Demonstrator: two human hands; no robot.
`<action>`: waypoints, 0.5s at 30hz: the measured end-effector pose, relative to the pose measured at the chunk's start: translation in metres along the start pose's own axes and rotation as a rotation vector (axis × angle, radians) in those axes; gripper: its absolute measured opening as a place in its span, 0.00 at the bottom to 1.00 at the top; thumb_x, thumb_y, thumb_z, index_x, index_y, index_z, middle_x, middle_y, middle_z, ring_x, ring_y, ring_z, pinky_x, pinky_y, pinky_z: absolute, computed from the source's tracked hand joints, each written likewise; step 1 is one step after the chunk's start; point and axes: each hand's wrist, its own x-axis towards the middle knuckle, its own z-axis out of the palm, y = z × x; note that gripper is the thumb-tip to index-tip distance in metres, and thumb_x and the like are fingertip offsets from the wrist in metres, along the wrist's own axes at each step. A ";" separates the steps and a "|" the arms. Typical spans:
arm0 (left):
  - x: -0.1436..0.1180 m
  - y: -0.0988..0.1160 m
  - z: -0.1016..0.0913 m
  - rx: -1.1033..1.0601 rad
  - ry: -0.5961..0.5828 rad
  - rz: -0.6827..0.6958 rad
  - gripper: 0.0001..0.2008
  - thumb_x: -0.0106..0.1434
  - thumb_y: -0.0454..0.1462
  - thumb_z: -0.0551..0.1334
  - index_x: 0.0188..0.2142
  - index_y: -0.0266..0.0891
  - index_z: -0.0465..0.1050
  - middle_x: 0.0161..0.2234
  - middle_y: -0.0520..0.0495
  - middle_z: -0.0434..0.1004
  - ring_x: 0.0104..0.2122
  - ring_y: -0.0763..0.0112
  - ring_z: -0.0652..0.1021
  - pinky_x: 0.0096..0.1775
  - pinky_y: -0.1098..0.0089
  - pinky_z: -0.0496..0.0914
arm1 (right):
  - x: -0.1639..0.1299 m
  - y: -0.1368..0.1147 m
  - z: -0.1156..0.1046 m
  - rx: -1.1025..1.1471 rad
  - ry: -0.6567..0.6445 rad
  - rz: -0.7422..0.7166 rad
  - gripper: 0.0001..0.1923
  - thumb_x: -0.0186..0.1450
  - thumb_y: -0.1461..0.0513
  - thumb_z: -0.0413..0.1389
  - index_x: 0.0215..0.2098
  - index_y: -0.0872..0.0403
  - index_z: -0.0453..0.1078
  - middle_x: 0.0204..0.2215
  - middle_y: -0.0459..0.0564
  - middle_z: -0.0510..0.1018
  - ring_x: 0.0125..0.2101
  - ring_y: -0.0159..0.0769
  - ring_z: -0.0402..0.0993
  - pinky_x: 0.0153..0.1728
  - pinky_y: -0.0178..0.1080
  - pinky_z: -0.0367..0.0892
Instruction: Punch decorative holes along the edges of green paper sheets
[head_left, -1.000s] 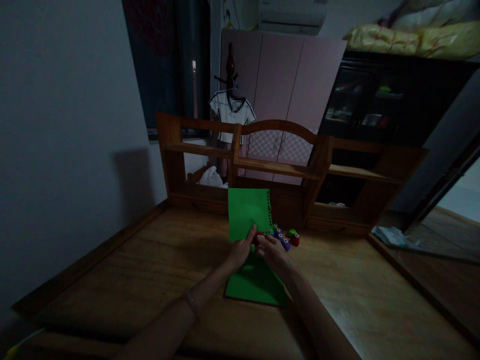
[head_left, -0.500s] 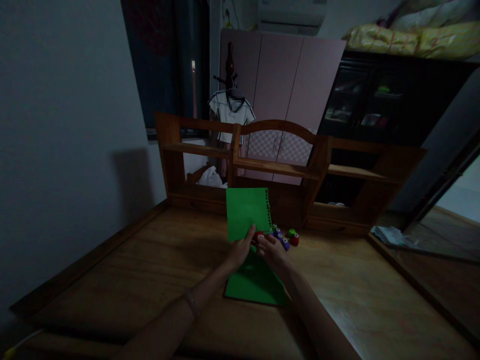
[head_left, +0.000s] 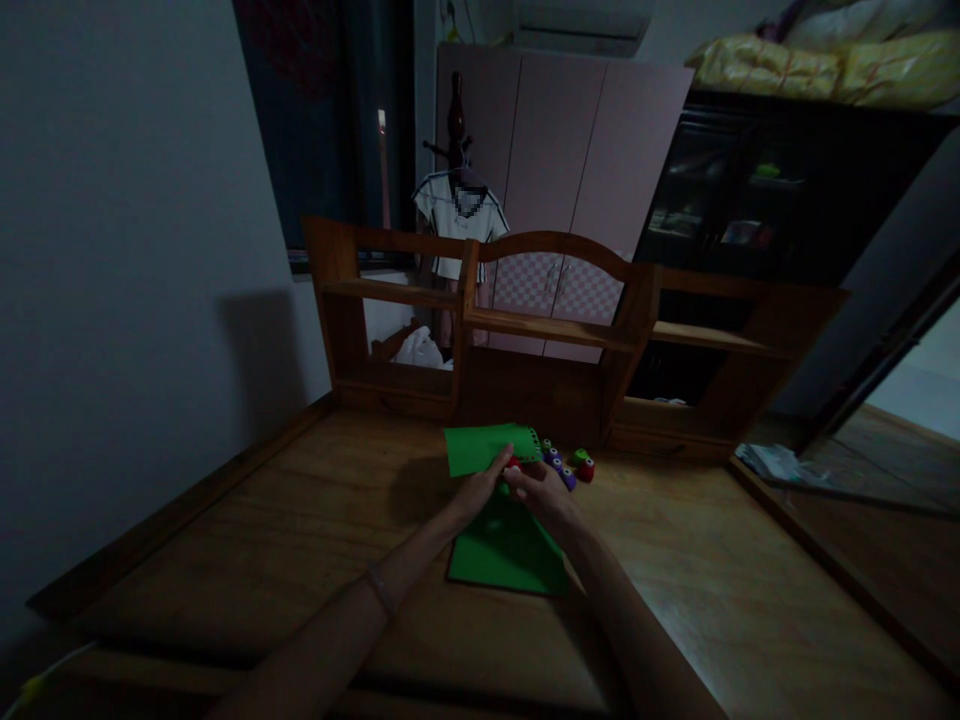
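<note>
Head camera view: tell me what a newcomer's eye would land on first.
The bright green sheet stands out in the dim room, held above the wooden desk by the left hand, with the right hand at its punched edge. Another green sheet lies flat beneath the hands. Small colourful punches cluster just right of the hands.

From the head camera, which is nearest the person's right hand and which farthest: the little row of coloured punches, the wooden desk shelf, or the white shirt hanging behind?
From the right hand:
1. Coloured punches, just beyond the fingers on the desk, slightly right.
2. Wooden desk shelf, upright at the desk's back edge.
3. White shirt, hanging on a stand behind the shelf, to the left.
</note>
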 end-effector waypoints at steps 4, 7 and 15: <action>-0.002 0.004 0.002 -0.017 0.029 0.003 0.31 0.53 0.60 0.53 0.42 0.39 0.75 0.41 0.45 0.78 0.49 0.58 0.72 0.54 0.64 0.58 | 0.003 0.003 -0.002 0.028 0.032 0.002 0.18 0.47 0.57 0.67 0.31 0.56 0.69 0.25 0.44 0.70 0.24 0.28 0.65 0.26 0.32 0.60; -0.002 0.005 0.004 -0.051 0.081 0.056 0.32 0.51 0.60 0.56 0.44 0.40 0.73 0.49 0.46 0.73 0.54 0.59 0.67 0.57 0.66 0.53 | 0.004 0.004 -0.003 0.022 0.016 -0.001 0.16 0.49 0.58 0.67 0.28 0.57 0.68 0.24 0.44 0.69 0.24 0.29 0.65 0.26 0.32 0.60; -0.002 0.008 0.006 -0.121 0.153 0.073 0.30 0.54 0.59 0.54 0.43 0.39 0.74 0.41 0.46 0.77 0.49 0.61 0.72 0.55 0.65 0.56 | 0.000 0.001 -0.004 -0.012 -0.037 0.003 0.13 0.51 0.59 0.66 0.29 0.56 0.69 0.25 0.45 0.69 0.25 0.29 0.65 0.27 0.32 0.60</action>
